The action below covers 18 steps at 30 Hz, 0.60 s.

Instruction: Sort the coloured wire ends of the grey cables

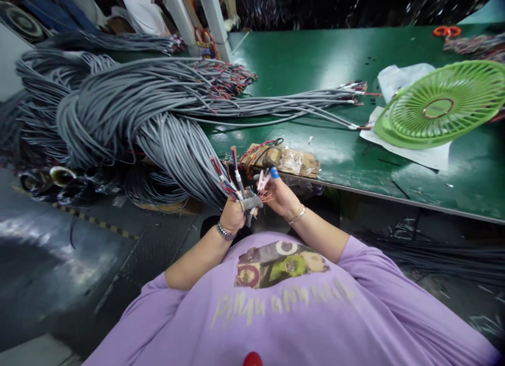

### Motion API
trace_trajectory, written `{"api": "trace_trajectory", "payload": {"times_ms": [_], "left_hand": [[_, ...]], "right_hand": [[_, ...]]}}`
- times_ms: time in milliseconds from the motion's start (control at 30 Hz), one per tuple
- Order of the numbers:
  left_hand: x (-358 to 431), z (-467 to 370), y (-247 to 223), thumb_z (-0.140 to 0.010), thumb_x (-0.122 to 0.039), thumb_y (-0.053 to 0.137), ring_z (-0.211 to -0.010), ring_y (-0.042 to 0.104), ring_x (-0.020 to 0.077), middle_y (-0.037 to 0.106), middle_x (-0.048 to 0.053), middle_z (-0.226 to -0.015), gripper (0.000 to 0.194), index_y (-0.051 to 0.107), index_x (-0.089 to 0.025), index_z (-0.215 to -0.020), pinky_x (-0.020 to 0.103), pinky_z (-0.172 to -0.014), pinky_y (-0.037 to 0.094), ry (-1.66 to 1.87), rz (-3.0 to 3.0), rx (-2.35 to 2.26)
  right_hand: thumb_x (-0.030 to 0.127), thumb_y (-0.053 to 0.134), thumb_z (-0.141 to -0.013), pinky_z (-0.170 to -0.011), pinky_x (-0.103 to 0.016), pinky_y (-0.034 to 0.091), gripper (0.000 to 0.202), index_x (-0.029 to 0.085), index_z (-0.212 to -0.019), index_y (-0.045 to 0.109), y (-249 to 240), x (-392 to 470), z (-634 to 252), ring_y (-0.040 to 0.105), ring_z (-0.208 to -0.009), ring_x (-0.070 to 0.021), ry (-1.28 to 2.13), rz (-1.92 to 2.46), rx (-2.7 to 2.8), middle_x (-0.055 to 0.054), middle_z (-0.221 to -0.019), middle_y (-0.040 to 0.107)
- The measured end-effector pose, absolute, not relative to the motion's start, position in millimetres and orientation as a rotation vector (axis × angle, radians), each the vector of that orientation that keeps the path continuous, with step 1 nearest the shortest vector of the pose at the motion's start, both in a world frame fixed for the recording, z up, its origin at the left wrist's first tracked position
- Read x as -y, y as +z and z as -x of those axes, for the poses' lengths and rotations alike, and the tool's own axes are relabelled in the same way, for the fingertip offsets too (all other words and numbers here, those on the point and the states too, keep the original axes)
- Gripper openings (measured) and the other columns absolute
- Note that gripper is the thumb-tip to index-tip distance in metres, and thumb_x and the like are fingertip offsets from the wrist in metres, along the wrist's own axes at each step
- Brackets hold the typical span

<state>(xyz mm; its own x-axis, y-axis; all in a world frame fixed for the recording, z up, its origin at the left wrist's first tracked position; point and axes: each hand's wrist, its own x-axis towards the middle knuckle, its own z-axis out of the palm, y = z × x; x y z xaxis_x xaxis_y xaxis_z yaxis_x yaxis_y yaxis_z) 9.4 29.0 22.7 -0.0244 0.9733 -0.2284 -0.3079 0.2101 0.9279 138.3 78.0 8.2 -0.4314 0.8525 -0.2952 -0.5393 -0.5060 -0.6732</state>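
Observation:
My left hand is closed around the ends of several grey cables, whose stripped colored wires fan out above and beside the fist. A grey covering lies across the grip, apparently over my thumb. Close by on the right, my right hand has a blue cover on one fingertip. Its fingers are closed on a small pale pink, clip-like piece beside the thin wire ends. The exact kind of this piece is too small to tell.
A large bundle of grey cables drapes over the left of the green table. A taped wooden block lies at the front edge. On the right are a green fan and orange-handled scissors. Another person is at the back left.

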Motion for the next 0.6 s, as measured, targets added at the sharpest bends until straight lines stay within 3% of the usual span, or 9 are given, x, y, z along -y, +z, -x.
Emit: {"api": "trace_trajectory", "payload": {"times_ms": [167,333,500,600], "left_hand": [[-14.1,-6.1,24.8,-0.055,-0.033,0.082,-0.036,0.049,0.009,0.058,0.0,-0.043,0.026,0.065,-0.014,-0.054,0.021,-0.036,0.035,1.227,-0.902,-1.123],[-7.4,-10.4,23.0,-0.062,-0.034,0.08,-0.039,0.051,0.0093,0.06,0.0,-0.047,0.023,0.067,-0.015,-0.056,0.021,-0.038,0.037,1.347,-0.923,-1.165],[-11.6,-18.1,23.3,-0.063,-0.032,0.08,-0.037,0.05,0.0089,0.059,-0.001,-0.046,0.021,0.066,-0.016,-0.057,0.021,-0.038,0.039,1.412,-0.876,-1.234],[-12.6,-18.7,24.0,-0.062,-0.032,0.08,-0.037,0.051,0.0093,0.06,-0.001,-0.046,0.022,0.066,-0.016,-0.057,0.021,-0.038,0.04,1.415,-0.862,-1.248]], "right_hand": [[0.074,0.054,-0.078,-0.051,-0.022,0.043,0.057,0.018,-0.087,0.067,10.8,-76.1,-146.6,0.051,-0.056,-0.0105,2.181,0.735,0.46,-0.002,-0.072,0.064],[0.055,0.066,-0.08,-0.053,-0.021,0.045,0.037,0.018,-0.083,0.067,7.3,-76.4,-145.7,0.049,-0.057,-0.0092,2.101,0.707,0.494,-0.001,-0.073,0.064],[0.054,0.073,-0.073,-0.053,-0.022,0.043,0.038,0.018,-0.084,0.067,4.0,-73.9,-142.8,0.05,-0.058,-0.0096,1.995,0.745,0.56,-0.002,-0.075,0.065],[0.056,0.079,-0.064,-0.05,-0.021,0.038,0.044,0.018,-0.074,0.062,2.1,-71.9,-140.8,0.043,-0.053,-0.0073,1.866,0.815,0.623,0.002,-0.065,0.058]]}}
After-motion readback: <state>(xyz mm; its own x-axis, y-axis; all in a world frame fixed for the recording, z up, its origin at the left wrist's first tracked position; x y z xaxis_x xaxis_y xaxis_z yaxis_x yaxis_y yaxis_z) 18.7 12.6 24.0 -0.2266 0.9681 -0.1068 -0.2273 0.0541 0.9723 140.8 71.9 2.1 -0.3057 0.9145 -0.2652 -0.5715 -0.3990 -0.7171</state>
